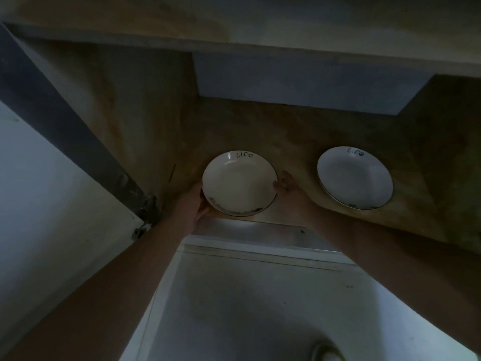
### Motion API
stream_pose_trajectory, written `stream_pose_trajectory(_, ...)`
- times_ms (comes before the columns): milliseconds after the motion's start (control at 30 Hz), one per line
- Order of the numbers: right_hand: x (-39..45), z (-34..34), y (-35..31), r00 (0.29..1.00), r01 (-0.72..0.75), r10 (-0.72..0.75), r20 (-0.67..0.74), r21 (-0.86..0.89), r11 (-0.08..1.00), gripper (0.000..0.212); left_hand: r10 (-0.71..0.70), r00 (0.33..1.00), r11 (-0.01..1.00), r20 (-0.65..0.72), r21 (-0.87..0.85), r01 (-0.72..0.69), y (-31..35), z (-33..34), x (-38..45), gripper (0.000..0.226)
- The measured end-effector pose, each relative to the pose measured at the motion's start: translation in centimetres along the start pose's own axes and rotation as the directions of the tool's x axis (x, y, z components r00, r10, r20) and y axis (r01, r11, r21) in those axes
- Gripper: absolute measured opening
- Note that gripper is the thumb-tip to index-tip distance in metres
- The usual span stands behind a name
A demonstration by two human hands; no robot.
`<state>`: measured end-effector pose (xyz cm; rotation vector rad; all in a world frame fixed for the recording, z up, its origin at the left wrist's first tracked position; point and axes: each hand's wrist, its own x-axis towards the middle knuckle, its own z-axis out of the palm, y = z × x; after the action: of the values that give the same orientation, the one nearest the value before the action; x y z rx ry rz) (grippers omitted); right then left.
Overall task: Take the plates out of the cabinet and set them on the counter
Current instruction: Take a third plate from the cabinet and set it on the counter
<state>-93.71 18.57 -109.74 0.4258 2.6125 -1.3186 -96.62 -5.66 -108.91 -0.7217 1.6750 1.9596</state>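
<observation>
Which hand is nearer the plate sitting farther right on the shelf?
Right. The right hand grips the right rim of the left plate, just across a gap from the right plate. The left hand holds that plate's far left rim.

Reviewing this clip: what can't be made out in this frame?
- Left hand: fingers hidden under the left plate, head view.
- Right hand: dim light blurs its fingertips at the rim.
- Right plate: rim pattern too dark to read.
- Round object: cut off by the bottom edge.
</observation>
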Motion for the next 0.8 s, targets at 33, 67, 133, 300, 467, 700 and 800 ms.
stream_pose_trajectory(33, 0.1, 0.2, -0.3, 0.998, -0.049, 0.046, 0.052, 0.070, 0.996, 0.054, -0.014, 0.999, 0.997, 0.038, -0.081, 0.017, -0.1, 0.0, 0.1, 0.026)
stream_pose_trajectory(67, 0.1, 0.4, -0.8, 0.991, -0.112, 0.095, 0.095, 0.183, 0.977, 0.053, -0.017, 0.998, 0.993, 0.064, -0.112, 0.024, 0.0, -0.1, 0.3, 0.027)
stream_pose_trajectory(133, 0.4, 0.7, -1.6, 0.978, -0.207, 0.186, 0.090, 0.405, 0.890, 0.045, -0.034, 0.996, 0.989, 0.084, -0.139, 0.046, 0.4, -0.4, 0.6, 0.037)
stream_pose_trajectory(300, -0.1, 0.4, -2.6, 0.939, -0.345, 0.289, 0.188, 0.517, 0.783, 0.044, -0.150, 0.974, 0.980, 0.168, -0.102, 0.168, 0.9, -2.1, 1.0, 0.056)
stream_pose_trajectory(467, -1.2, 0.1, -3.4, 0.926, -0.372, 0.263, 0.270, 0.541, 0.754, 0.035, -0.183, 0.957, 0.981, 0.226, -0.021, 0.192, 0.4, -3.2, 0.3, 0.068)
stream_pose_trajectory(700, -2.0, -0.8, -5.8, 0.931, -0.364, 0.291, 0.222, 0.491, 0.792, 0.036, -0.100, 0.965, 0.985, 0.241, -0.111, 0.130, 1.1, -4.3, -1.4, 0.058)
stream_pose_trajectory(800, -3.6, -1.5, -6.4, 0.938, -0.345, 0.284, 0.198, 0.442, 0.828, 0.032, -0.084, 0.968, 0.980, 0.236, -0.159, 0.124, 0.5, -4.4, -3.6, 0.059)
